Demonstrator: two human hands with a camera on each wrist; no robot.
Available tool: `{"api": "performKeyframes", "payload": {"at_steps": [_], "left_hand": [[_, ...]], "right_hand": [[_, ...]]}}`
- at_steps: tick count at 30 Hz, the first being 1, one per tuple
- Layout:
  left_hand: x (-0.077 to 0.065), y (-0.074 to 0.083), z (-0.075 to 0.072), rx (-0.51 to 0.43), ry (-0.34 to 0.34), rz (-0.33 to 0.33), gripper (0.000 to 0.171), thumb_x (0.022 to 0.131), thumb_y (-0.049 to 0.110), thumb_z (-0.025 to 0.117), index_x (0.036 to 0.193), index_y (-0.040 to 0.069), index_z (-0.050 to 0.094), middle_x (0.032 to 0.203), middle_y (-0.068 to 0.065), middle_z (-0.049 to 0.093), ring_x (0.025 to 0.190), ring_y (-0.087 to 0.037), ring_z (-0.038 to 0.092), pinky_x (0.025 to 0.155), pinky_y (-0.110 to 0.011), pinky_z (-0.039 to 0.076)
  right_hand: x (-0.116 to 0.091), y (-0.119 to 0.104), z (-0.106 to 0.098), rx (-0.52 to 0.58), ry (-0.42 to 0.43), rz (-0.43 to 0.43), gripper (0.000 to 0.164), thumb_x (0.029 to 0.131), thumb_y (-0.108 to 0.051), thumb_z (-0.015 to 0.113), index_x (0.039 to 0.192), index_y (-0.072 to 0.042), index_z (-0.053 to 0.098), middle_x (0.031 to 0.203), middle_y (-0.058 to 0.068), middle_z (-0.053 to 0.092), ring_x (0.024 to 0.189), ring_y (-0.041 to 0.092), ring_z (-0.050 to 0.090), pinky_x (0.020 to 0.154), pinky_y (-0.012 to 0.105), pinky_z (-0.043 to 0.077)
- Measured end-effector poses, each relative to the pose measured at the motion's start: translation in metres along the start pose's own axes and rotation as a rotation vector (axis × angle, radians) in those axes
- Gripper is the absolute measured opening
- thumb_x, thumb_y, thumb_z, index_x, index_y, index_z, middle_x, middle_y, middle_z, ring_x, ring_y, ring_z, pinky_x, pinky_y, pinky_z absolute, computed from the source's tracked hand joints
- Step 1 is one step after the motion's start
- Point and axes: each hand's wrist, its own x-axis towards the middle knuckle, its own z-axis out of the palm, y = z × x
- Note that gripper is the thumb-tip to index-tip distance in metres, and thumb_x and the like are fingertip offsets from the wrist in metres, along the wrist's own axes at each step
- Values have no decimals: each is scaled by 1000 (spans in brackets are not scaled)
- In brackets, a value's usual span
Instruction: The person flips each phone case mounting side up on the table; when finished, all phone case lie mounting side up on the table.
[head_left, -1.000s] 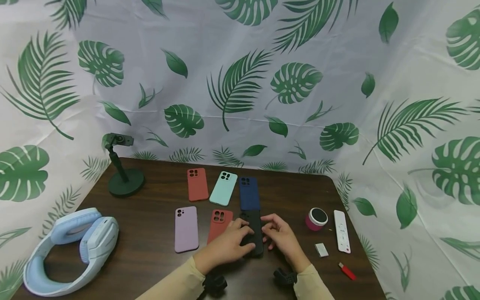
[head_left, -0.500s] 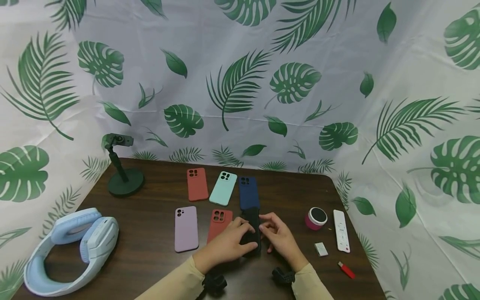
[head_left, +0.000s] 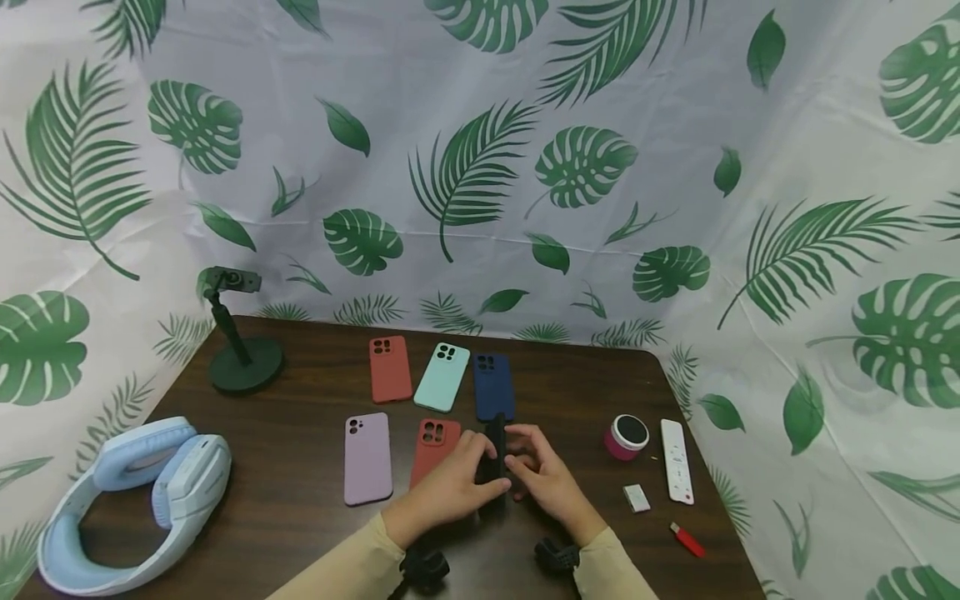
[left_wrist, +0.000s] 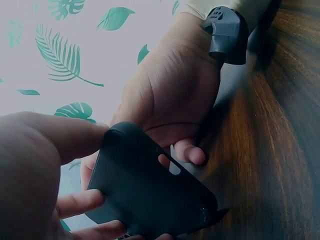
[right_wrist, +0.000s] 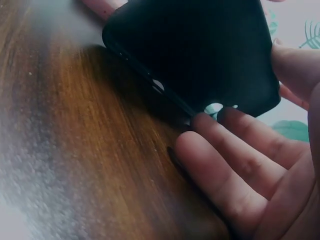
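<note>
A black phone case (head_left: 498,435) stands tilted up on its long edge in the head view, between both hands. My left hand (head_left: 450,490) grips it from the left. In the left wrist view that hand's thumb lies on a corner of the case (left_wrist: 137,182) and its fingers are along another edge. My right hand (head_left: 551,483) holds the case from the other side. The right wrist view shows the right thumb at one edge of the case (right_wrist: 200,55) and the fingers near its lower end, by the camera hole. The case's inside appears hollow.
Around the hands lie red (head_left: 390,371), mint (head_left: 442,379), blue (head_left: 492,387), purple (head_left: 367,458) and another red phone case (head_left: 432,454). Headphones (head_left: 180,492) and a stand (head_left: 243,365) are left. A jar (head_left: 627,437), remote (head_left: 677,461), white block (head_left: 637,498) and red USB stick (head_left: 687,540) sit right.
The black phone case has turned from lying nearly flat to standing tilted on its edge. The right hand has moved slightly left with it, fingers against the case.
</note>
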Motion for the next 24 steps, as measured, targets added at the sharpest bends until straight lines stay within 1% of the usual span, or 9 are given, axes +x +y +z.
{"api": "performKeyframes", "payload": {"at_steps": [3,5,9,12,16,18,20,22,24], "left_hand": [[0,0,1,-25,14,-11,55,95,50,66,130,12,47,125,-12,50,108,-23,60,91,-35,50],[1,0,1,-78,20,-24,56,96,44,68,134,10,45,130,-14,51,114,-23,60,93,-38,52],[3,3,0,-169,32,-54,58,95,35,70,138,9,41,137,-18,53,104,-26,66,79,-38,56],[3,6,-2,-205,37,-77,61,94,33,72,140,9,39,139,-19,54,98,-26,68,72,-35,56],[2,8,-3,-355,12,-115,70,95,25,72,149,7,30,146,-23,49,96,-28,71,68,-39,61],[1,11,-3,-414,-4,-143,77,95,20,72,154,6,25,149,-25,46,81,-29,73,61,-38,61],[1,13,-3,-387,-4,-163,81,95,21,72,158,7,23,151,-25,45,76,-25,73,60,-36,60],[1,16,-4,-354,-4,-189,81,95,20,70,159,9,22,152,-24,44,73,-23,72,59,-34,60],[0,19,-4,-366,-3,-213,80,96,17,68,160,9,22,152,-24,44,78,-25,73,60,-35,61]], "right_hand": [[0,0,2,-37,-9,1,52,102,-27,62,149,-27,40,128,15,59,96,19,69,56,42,59],[0,-1,3,-69,-20,-9,53,103,-28,61,151,-29,39,128,14,60,100,19,68,56,41,59],[0,-3,3,-128,-35,-49,54,104,-30,58,154,-31,38,130,11,61,107,18,66,54,39,57],[2,-5,3,-154,-38,-64,54,104,-29,58,154,-32,38,129,8,62,103,20,65,54,38,57],[3,-5,4,-179,-36,-43,54,104,-30,58,154,-33,39,128,5,64,95,20,64,56,37,57],[2,-6,5,-181,-22,-5,50,103,-34,59,150,-35,44,127,2,66,95,18,65,58,37,58],[2,-7,5,-186,1,33,42,103,-36,59,144,-35,52,125,1,68,96,16,67,59,36,59],[1,-8,6,-185,24,67,34,102,-38,60,136,-33,60,123,2,70,90,15,68,60,36,59],[0,-9,6,-188,43,84,29,102,-38,60,129,-30,66,121,3,71,82,15,68,60,35,59]]}}
